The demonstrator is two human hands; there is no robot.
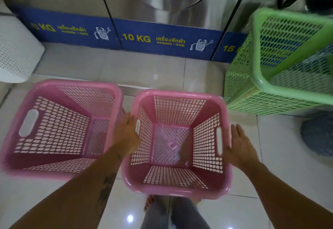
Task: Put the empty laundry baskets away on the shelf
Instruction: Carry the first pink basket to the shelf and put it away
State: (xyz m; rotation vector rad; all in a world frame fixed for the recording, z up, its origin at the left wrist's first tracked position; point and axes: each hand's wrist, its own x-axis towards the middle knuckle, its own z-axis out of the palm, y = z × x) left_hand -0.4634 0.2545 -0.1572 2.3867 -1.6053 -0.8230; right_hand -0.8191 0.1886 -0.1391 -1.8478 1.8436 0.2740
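Two empty pink plastic laundry baskets stand on the tiled floor in front of me. The right pink basket (177,178) is directly below, upright, and I look straight into it. My left hand (127,135) lies flat against its left wall by the handle slot, fingers apart. My right hand (237,146) is beside its right wall at the other handle slot, fingers spread, touching or almost touching the rim. The left pink basket (59,129) stands close beside, tilted slightly away. A green mesh basket (266,77) stands at the right with blue cloth showing through its mesh.
A row of steel washing machines (162,3) with blue "10 KG" base panels closes off the far side. A white perforated basket (16,52) sits at the left edge. A dark round object (317,135) lies on the floor at the right. My feet are below the basket.
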